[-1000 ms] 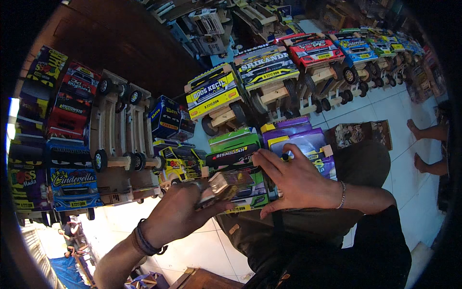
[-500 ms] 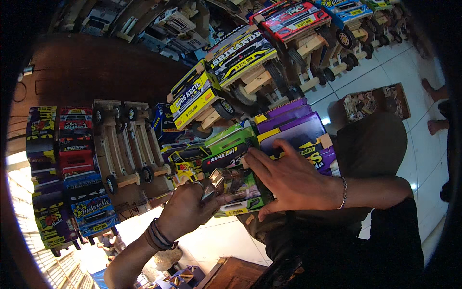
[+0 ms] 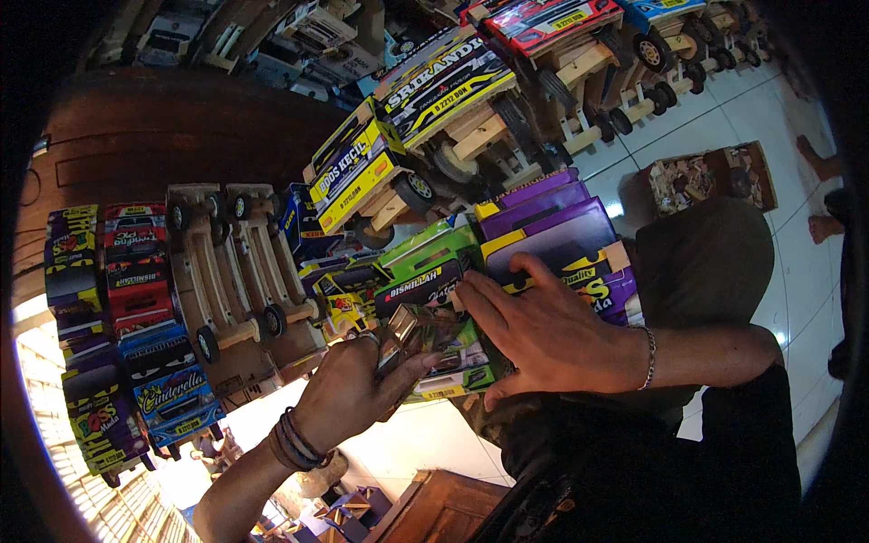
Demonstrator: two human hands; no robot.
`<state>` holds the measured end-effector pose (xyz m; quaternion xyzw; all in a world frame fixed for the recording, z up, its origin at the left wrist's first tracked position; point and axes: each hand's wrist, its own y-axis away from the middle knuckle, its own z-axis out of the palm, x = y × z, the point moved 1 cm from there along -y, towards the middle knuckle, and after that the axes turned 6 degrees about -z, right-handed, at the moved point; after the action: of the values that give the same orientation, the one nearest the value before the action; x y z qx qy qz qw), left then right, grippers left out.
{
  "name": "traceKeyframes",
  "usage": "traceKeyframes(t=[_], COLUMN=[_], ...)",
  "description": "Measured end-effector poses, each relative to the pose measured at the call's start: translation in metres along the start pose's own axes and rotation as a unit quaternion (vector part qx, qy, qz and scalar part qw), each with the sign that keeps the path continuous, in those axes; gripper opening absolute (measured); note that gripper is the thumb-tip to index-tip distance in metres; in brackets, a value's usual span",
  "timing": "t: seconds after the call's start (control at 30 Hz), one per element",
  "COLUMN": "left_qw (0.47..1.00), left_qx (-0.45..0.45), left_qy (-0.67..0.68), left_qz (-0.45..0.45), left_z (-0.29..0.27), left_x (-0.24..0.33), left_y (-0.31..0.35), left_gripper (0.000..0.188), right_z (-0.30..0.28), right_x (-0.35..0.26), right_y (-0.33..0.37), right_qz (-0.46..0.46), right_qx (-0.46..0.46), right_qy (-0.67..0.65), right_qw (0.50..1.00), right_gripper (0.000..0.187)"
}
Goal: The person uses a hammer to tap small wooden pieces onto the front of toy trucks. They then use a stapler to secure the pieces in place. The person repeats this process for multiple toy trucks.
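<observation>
A green wooden toy truck (image 3: 433,271) with printed stickers lies on my lap. My right hand (image 3: 543,339) grips its side, with the fingers spread over the top and the thumb underneath. The fingertips reach the purple toy truck (image 3: 552,231) just behind it. My left hand (image 3: 348,398), with dark bands on the wrist, pinches a small shiny piece (image 3: 405,328) against the green truck's near end. What that piece is cannot be made out.
Rows of painted wooden toy trucks fill the floor: yellow and black ones (image 3: 389,149) behind, unpainted chassis (image 3: 231,271) and blue and red ones (image 3: 136,299) at the left. A brown box (image 3: 711,176) stands on the white tiles. Another person's bare feet (image 3: 819,195) show at the right.
The view has tilted and drawn nearer to the hands. My left hand has come up against the green truck with the shiny piece. My right hand stays on the truck.
</observation>
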<state>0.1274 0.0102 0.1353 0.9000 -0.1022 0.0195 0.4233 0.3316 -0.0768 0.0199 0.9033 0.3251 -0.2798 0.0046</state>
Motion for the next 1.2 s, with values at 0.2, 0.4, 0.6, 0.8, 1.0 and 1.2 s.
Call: traceKeyframes(t=[0.2, 0.4, 0.6, 0.8, 1.0, 1.2], left_qw=[0.999, 0.992, 0.980, 0.976, 0.981, 0.991], left_qx=[0.034, 0.093, 0.154, 0.175, 0.163, 0.088], left_qy=[-0.003, 0.032, 0.023, 0.018, 0.017, -0.016], left_qz=[0.031, 0.074, 0.123, 0.128, 0.104, 0.101], left_z=[0.006, 0.024, 0.041, 0.046, 0.038, 0.023], left_x=[0.000, -0.013, -0.031, -0.035, -0.023, -0.022], left_y=[-0.003, -0.008, -0.016, -0.016, -0.009, 0.003], left_gripper=[0.048, 0.046, 0.046, 0.050, 0.045, 0.044], right_z=[0.001, 0.002, 0.006, -0.002, 0.001, -0.023], right_x=[0.001, 0.001, 0.001, -0.001, -0.003, 0.006], right_y=[-0.001, 0.000, 0.000, -0.002, 0.000, -0.002], right_qz=[0.002, 0.005, -0.010, 0.003, 0.028, 0.025], right_qx=[-0.003, -0.019, 0.042, 0.007, 0.008, 0.056], right_qy=[-0.009, -0.021, 0.003, -0.011, -0.063, -0.066], right_qw=[1.000, 1.000, 0.999, 1.000, 0.998, 0.996], right_gripper=[0.113, 0.113, 0.108, 0.112, 0.118, 0.103])
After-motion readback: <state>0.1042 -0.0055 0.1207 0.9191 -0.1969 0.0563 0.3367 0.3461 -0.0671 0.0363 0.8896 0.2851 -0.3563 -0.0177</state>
